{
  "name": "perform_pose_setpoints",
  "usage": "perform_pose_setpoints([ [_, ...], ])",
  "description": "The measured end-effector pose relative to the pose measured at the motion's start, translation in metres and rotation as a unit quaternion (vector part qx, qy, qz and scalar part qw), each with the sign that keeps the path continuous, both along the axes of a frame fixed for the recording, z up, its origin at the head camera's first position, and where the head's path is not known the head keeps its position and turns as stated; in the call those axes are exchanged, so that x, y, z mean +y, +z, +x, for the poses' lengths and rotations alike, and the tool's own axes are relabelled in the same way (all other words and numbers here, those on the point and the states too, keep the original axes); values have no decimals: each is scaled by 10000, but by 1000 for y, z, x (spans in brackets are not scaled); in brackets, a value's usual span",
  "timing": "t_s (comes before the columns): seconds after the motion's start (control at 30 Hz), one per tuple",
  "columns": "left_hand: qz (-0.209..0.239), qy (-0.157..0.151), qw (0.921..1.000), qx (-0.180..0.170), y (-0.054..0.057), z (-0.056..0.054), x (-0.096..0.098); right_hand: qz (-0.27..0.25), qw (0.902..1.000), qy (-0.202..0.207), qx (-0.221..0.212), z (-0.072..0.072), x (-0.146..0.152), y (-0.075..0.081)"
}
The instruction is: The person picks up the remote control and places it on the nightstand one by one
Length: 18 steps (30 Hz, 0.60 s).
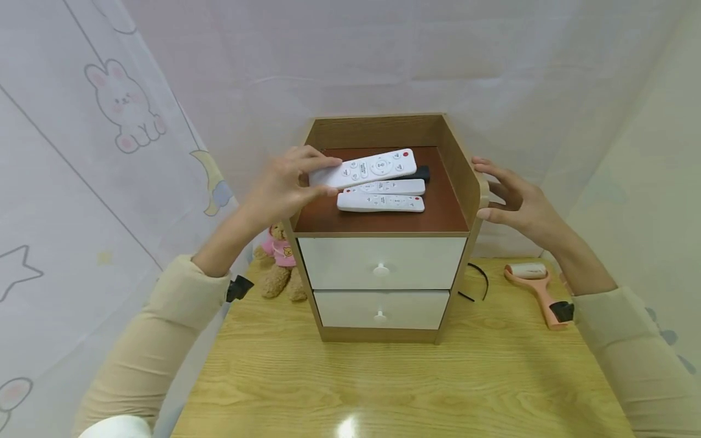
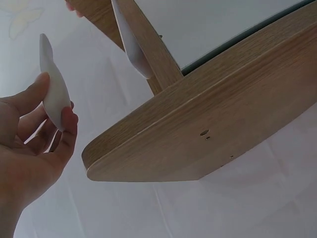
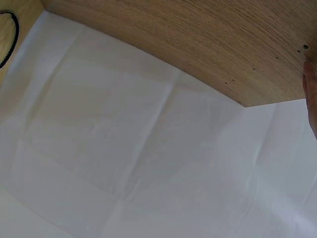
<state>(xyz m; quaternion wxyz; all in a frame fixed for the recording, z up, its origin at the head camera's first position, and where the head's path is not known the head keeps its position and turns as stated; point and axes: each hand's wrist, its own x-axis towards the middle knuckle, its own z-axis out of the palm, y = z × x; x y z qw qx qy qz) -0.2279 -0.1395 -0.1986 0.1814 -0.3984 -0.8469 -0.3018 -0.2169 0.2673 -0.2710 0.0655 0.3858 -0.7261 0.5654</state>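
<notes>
A white remote control (image 1: pixel 378 167) with a red button is pinched at its left end between the thumb and fingers of my left hand (image 1: pixel 287 179). In the left wrist view that remote (image 2: pixel 57 91) is edge-on, clear of the cabinet's wooden side. Below it in the head view, two more white remotes, one in front (image 1: pixel 380 203) and one behind (image 1: pixel 391 187), lie on the brown top of a small cabinet (image 1: pixel 443 213). A black object (image 1: pixel 421 173) is partly hidden behind them. My right hand (image 1: pixel 515 198) touches the cabinet's right side panel, thumb near the front edge.
Two white drawers (image 1: pixel 339 261) with round knobs face me. A teddy bear (image 1: pixel 279 280) in pink sits left of the cabinet. On the right lie a black band (image 1: pixel 484 280) and an orange-handled lint roller (image 1: pixel 539 289). Everything stands on a wooden table (image 1: pixel 383 389).
</notes>
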Motion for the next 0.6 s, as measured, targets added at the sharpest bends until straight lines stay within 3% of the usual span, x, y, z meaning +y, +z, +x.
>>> perform_pose_setpoints([
  [0.37,-723,-136,9969,294,-22,1,17,33,10000,-65,-53,1,1,1],
  [0.6,-812,-115,9965,144,-35,0,20,7,10000,-56,-37,0,2,-1],
])
